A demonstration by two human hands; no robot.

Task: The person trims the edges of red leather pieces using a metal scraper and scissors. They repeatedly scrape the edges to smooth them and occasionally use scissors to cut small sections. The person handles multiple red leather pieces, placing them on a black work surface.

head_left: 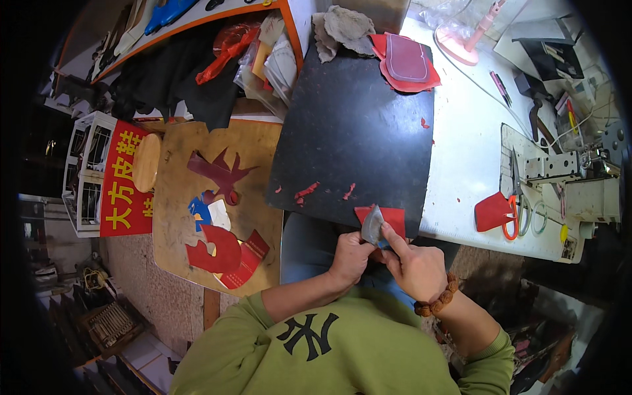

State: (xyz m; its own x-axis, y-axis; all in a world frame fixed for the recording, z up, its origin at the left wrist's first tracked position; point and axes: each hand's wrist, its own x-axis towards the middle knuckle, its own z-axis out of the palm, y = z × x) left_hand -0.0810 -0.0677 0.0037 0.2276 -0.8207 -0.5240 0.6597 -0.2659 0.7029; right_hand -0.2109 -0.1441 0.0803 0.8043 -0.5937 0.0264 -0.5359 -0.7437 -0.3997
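Touching the grey blade (pixel 371 226), our left hand (pixel 350 259) and right hand (pixel 420 266) are sitting together, grips unclear; red piece (pixel 395 216) is lying at twelve o'clock.

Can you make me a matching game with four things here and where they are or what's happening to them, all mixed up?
1. pink lamp
2. beaded bracelet
3. metal blade
4. blue scrap

A. touched by the right hand
B. on the wooden table
C. being worn
D. on the white table

Pairs: 1-D; 2-C; 3-A; 4-B
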